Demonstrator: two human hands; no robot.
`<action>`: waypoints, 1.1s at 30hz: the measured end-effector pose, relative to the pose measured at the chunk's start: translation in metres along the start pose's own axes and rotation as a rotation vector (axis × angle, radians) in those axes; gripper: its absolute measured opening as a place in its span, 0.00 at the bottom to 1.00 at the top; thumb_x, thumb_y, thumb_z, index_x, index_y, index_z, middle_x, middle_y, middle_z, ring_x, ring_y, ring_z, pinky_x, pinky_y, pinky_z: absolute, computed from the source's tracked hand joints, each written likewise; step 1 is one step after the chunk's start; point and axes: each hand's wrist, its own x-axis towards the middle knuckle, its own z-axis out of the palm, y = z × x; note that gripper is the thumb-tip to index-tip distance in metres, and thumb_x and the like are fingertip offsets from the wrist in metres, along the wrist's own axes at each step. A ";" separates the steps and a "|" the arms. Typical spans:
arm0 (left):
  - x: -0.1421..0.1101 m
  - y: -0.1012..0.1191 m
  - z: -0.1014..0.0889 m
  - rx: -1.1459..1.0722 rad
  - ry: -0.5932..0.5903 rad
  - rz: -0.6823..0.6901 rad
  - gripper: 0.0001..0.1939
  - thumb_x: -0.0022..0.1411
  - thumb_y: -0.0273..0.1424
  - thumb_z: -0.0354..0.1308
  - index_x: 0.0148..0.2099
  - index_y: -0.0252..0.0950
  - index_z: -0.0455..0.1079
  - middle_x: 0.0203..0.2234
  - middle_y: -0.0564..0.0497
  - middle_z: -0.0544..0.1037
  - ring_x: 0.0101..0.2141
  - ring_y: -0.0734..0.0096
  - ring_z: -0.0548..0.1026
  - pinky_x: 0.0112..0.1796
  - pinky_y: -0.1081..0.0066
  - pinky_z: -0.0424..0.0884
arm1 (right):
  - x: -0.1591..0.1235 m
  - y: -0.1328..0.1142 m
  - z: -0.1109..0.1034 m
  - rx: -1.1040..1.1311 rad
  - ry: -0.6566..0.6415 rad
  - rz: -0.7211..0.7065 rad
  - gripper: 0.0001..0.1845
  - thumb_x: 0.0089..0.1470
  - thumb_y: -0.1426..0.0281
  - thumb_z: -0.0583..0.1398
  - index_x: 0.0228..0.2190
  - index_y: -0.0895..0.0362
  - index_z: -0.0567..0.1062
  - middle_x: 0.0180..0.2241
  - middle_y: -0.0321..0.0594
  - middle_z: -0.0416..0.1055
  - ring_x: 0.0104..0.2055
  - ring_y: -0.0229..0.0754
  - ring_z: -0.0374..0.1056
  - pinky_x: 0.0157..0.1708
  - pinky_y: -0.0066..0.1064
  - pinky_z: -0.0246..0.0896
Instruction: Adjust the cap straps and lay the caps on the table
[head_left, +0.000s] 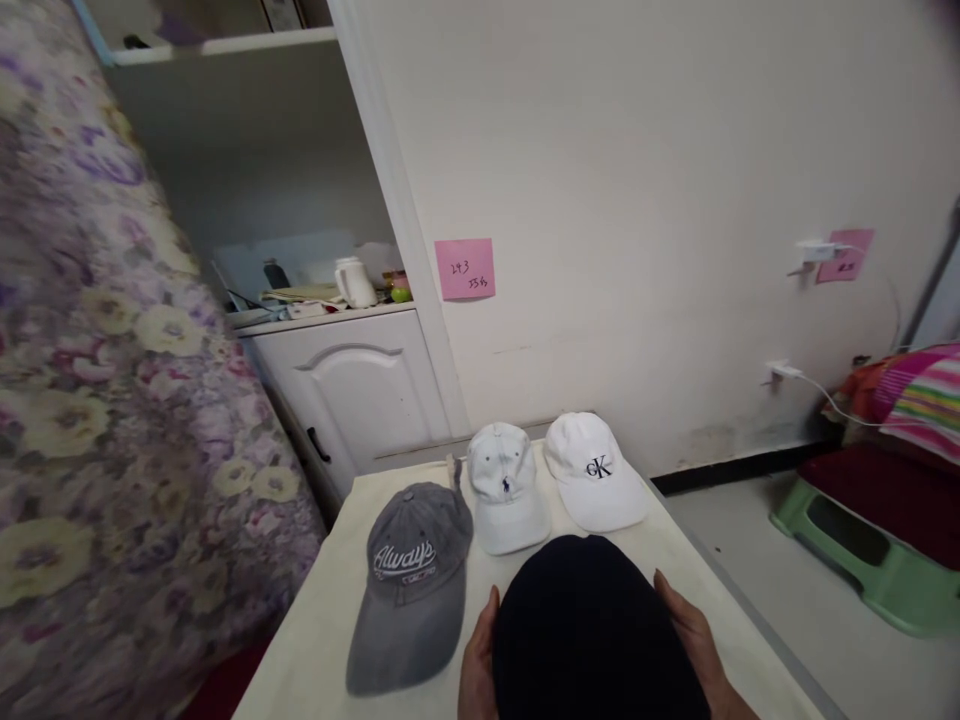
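Note:
A black cap (592, 630) sits near the front of a cream-covered table (315, 640). My left hand (478, 665) grips its left side and my right hand (694, 635) grips its right side, fingers mostly hidden behind the cap. Left of it lies a grey cap (409, 585) with "Always" lettering. Behind it rest two white caps, one with a small dark logo (506, 485) and one with "CK" letters (592, 480).
A floral curtain (97, 400) hangs at the left. A white cabinet (352, 385) with a cluttered shelf stands behind. A pink note (465, 268) is stuck on the wall. A green stool (870, 560) and striped bedding (922, 395) are at the right.

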 end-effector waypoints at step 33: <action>0.026 -0.028 -0.035 0.343 0.139 0.401 0.10 0.53 0.35 0.72 0.39 0.40 0.83 0.46 0.46 0.85 0.58 0.48 0.73 0.62 0.58 0.60 | 0.012 0.004 -0.036 0.103 0.211 -0.117 0.23 0.52 0.53 0.68 0.38 0.61 0.85 0.40 0.51 0.85 0.49 0.58 0.78 0.57 0.49 0.65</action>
